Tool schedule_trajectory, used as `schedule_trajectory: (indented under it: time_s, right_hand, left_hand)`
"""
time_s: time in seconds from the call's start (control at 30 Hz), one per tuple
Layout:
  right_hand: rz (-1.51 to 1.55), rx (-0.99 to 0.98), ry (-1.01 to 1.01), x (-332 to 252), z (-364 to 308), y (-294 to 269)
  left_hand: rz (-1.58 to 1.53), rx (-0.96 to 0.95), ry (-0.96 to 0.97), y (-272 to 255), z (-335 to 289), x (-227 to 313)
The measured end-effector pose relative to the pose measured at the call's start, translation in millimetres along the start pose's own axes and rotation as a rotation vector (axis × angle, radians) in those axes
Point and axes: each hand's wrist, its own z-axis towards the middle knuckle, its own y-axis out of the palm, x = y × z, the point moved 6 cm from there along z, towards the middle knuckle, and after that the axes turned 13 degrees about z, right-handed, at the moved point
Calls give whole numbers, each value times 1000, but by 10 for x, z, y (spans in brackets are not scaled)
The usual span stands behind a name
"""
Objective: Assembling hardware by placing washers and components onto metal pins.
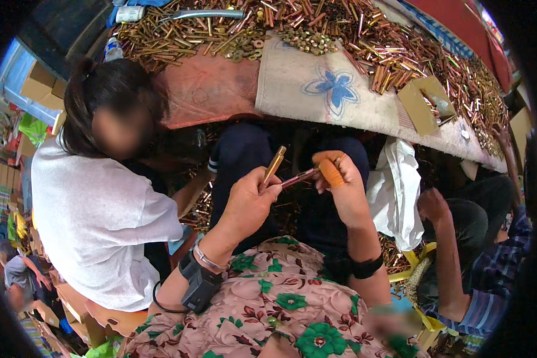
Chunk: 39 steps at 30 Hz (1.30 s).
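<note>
My left hand [244, 201] is closed in front of my lap, gripping a gold-coloured metal sleeve [275, 162] that points up and away. Between its thumb and fingers it also pinches a thin, reddish metal bolt [297, 178]. The bolt's other end reaches my right hand [347, 190], whose fingers curl around it. Orange finger covers [331, 173] wrap some of the right-hand fingers. How the right fingertips meet the bolt is partly hidden. Both hands hover above my dark-trousered knees, apart from the table.
Gold-coloured bolts and sleeves [400, 53] heap across the cloth-covered table [286, 89], with nuts [310, 42] and washers [238, 56] among them. A small open carton [420, 110] stands at right. A white sack [394, 191] hangs below. Co-workers sit close on both sides.
</note>
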Motion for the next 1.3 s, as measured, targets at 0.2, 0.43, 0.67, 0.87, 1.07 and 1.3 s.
schedule_trajectory:
  time_s: [0.2, 0.43, 0.67, 0.87, 1.07, 1.3]
  right_hand:
    - [-59, -40, 86, 152, 61, -68]
    - [16, -48, 139, 43, 23, 50]
    - [-612, -29, -251, -113, 119, -105]
    - [-611, -103, -112, 123, 318, 56]
    - [-583, 83, -330, -241, 900, -194]
    - [-784, 199, -532, -554, 1666, -549]
  left_hand:
    - [12, -33, -34, 69, 27, -73]
    - [-255, 7, -208, 30, 75, -156]
    - [-270, 26, -235, -43, 202, -130]
    - [-444, -46, -260, -7, 404, 4]
    - [-617, -104, -248, 22, 820, 105]
    - [-835, -132, -267, 76, 1443, 332]
